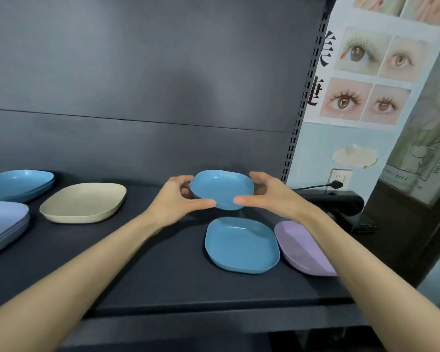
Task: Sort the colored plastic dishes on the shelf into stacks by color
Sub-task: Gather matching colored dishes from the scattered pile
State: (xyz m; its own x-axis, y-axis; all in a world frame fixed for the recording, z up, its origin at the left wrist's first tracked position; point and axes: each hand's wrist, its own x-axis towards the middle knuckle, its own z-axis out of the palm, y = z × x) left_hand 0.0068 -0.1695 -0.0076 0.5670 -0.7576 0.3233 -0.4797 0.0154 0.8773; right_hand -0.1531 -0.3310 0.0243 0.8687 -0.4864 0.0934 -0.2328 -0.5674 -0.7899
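A small blue dish [220,188] hangs in the air above the dark shelf [142,270], tilted a little. My left hand [174,200] pinches its left rim and my right hand [269,195] pinches its right rim, thumbs meeting at the near edge. Just below it a second blue dish [240,243] lies flat on the shelf. A purple dish [302,247] sits to its right, partly hidden by my right forearm. At the left lie a beige plate [83,205], a stack of blue plates [17,184] and a stack of lavender plates [1,223].
The shelf's dark back panel [137,85] rises close behind the dishes. A perforated upright [302,97] marks the right end. A black bracket [341,203] with a cable and wall plug [337,184] sits beyond the shelf's right end. The shelf's front edge [214,309] runs near my forearms.
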